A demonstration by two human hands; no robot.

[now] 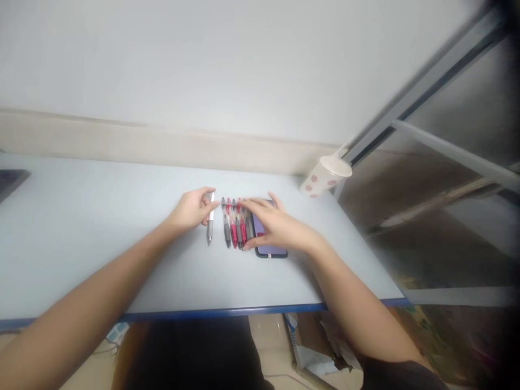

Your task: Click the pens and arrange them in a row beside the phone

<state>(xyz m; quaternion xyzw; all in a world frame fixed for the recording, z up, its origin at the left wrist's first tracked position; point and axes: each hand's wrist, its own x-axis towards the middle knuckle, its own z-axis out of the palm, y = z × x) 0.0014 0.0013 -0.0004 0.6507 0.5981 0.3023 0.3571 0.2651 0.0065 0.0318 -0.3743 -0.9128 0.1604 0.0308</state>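
Observation:
Several pens (234, 230), with dark grey and red grips, lie side by side on the pale blue table (182, 279). Just left of them my left hand (195, 208) has its fingers closed on a white pen (210, 225) with a grey grip, whose tip points toward me. My right hand (274, 222) is spread over the right end of the row and over a phone (272, 251), its fingertips at the rightmost pens. The hand hides part of the phone and of those pens.
A white paper cup (326, 176) with red flower prints stands at the back right by the wall. A dark flat object (11, 181) lies at the far left. A metal-framed glass panel (455, 149) rises along the right side. Under the table is an open box (314, 338).

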